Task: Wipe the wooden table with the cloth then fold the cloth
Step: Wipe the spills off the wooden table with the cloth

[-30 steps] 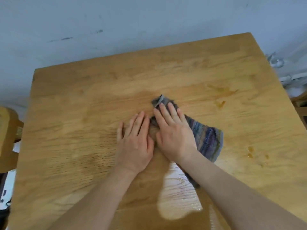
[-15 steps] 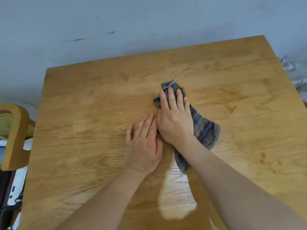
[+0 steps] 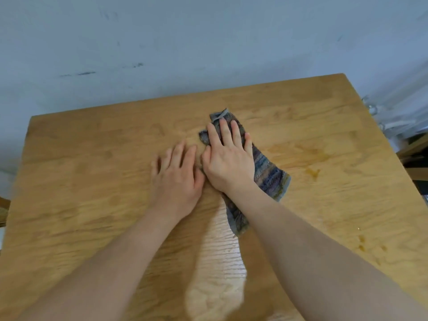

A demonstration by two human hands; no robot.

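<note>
1. The crumpled blue-grey striped cloth (image 3: pixel 271 177) lies on the square light-brown wooden table (image 3: pixel 92 158). It is bunched into a long strip that runs from a pale loop at its far tip back toward the person.
2. The right hand (image 3: pixel 228 163) lies flat on the far half of the cloth. Its fingers are straight and slightly spread, pressing the cloth to the wood; nothing is pinched or curled round.
3. The left hand (image 3: pixel 177 179) rests palm-down on bare wood just left of the cloth, close against the right hand. Its fingers are straight and near together, and it holds nothing.
4. Well apart to the right of the cloth is an amber smear (image 3: pixel 312 173). Further right, and nearer the person than the cloth, sits a cluster of small amber spots (image 3: pixel 363 244).
5. The wiping looks under way but not finished. The wood around the cloth looks clean, while the marks to its right appear untouched.
6. What is left, as I judge it, is to carry the cloth over those marks, then open it out and fold it. Bunched as it is, no folding has begun.
</note>
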